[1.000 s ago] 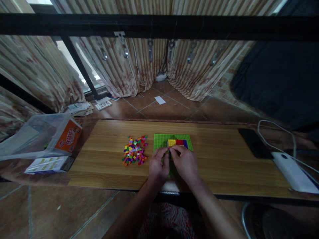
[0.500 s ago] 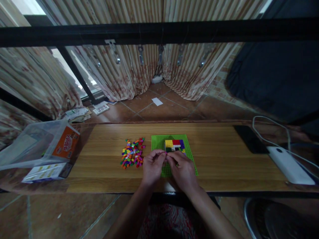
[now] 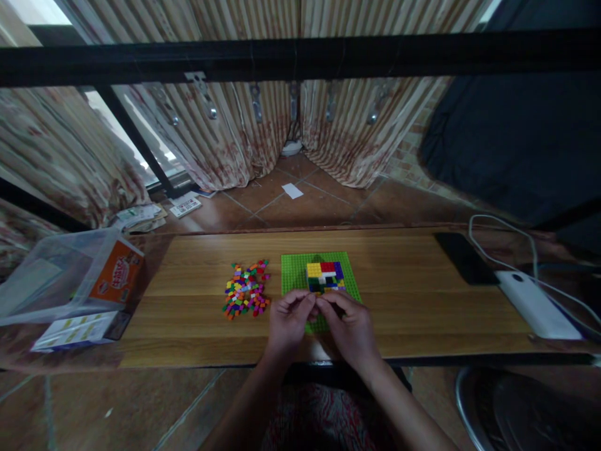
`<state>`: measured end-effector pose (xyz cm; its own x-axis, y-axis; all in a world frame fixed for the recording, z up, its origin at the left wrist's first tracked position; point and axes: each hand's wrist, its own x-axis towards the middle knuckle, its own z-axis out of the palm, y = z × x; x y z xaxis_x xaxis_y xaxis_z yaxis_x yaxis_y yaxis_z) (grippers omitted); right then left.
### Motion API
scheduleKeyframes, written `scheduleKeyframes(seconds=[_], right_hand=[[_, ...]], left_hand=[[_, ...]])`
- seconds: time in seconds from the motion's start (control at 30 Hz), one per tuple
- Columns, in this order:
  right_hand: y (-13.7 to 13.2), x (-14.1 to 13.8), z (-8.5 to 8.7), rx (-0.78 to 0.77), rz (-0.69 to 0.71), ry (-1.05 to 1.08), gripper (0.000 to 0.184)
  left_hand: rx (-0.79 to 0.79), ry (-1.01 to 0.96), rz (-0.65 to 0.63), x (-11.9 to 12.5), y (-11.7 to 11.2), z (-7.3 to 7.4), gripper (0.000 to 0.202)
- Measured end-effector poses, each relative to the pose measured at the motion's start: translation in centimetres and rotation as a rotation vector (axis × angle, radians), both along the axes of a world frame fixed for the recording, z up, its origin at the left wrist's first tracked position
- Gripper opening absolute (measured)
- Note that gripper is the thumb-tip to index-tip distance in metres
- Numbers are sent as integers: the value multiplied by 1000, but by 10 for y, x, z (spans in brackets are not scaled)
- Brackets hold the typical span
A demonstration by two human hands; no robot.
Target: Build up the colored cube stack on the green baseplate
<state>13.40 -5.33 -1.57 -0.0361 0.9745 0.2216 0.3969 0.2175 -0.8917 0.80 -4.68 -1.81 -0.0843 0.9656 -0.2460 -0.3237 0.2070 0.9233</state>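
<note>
Over the near part of a green studded baseplate, my left hand and my right hand meet fingertip to fingertip. Both are closed in a pinch around what seems a small building brick, mostly hidden by the fingers. Just beyond them a block structure of yellow, red, white, blue and green bricks stands on the baseplate; its near side is partly covered by my hands. Left of the baseplate, a loose pile of small bricks in many colours lies spread on the wooden table.
A clear plastic bin with an orange label and a white box are at the left. Toward the right end lie a black phone, a white power bank and a white cable. A dark bar crosses beyond the table.
The whole view has shifted slightly. My hands have come a little nearer to me, showing more of the block structure. A pink bit seen between my fingertips before is now hidden.
</note>
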Motion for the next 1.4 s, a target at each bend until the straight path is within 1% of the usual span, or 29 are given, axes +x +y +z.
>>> scheduleKeyframes(seconds=[0.1, 0.17, 0.37, 0.43, 0.53, 0.63, 0.7, 0.77, 0.87, 0.93, 1.03, 1.2, 1.4], right_hand=[[0, 2, -4, -60, -17, 104, 17], [-1, 4, -5, -93, -3, 168, 16], [1, 8, -1, -165, 35, 321, 11], [3, 10, -1, -167, 43, 335, 10], [9, 14, -2, -92, 39, 259, 9], [20, 19, -5, 20, 0, 80, 12], [29, 21, -6, 85, -36, -31, 13], [39, 23, -8, 130, -62, -109, 12], [49, 23, -11, 144, -80, -181, 12], [54, 22, -14, 134, -84, -201, 11], [57, 22, -18, 101, -93, -183, 10], [64, 21, -24, 23, -115, -32, 10], [70, 20, -28, -151, -139, 148, 27]], left_hand=[[-45, -70, -35, -1, -2, 0, 28], [-53, -92, -44, -2, -2, 0, 29], [-81, -113, -45, -1, -3, 0, 37], [-98, -136, -49, 0, -1, 0, 40], [-99, -131, -35, 1, 2, -3, 43], [-35, 0, 7, 1, 3, -10, 35], [65, 179, 20, -1, 3, -14, 26], [177, 407, 9, -4, 2, -16, 20], [313, 707, -25, -6, 3, -17, 23], [374, 832, -49, -6, 5, -17, 26], [424, 931, -82, -3, 9, -18, 29], [439, 975, -117, 2, 12, -23, 31], [468, 976, -95, 3, 11, -25, 31]])
